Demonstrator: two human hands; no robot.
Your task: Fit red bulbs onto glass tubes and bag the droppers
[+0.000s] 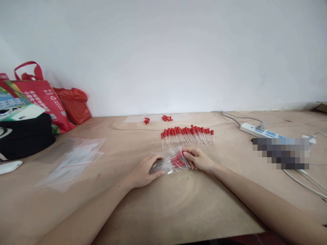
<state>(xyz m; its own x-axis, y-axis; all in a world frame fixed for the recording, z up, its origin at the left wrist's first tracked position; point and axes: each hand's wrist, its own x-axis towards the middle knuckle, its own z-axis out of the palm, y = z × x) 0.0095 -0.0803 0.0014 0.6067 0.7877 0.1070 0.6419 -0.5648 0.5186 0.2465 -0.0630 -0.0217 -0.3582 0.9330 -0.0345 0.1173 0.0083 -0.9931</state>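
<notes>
A clear zip bag (167, 167) holding several droppers with red rubber bulbs (178, 160) lies low over the table between my hands. My left hand (146, 172) grips its left end, thumb below and fingers above. At the right end, my right hand (195, 158) pinches the bag's edge between thumb and fingers, close to the red bulbs. The glass tubes inside point left. Just beyond the bag, a row of droppers (187, 134) lies side by side, bulbs away from me.
Empty zip bags (76, 158) are stacked on the left. Loose red bulbs (167, 118) lie on clear bags near the wall. A power strip (260, 131) with cables and a blurred dark object (283, 153) are on the right. Red bags (73, 103) stand far left, near a white device (10, 166).
</notes>
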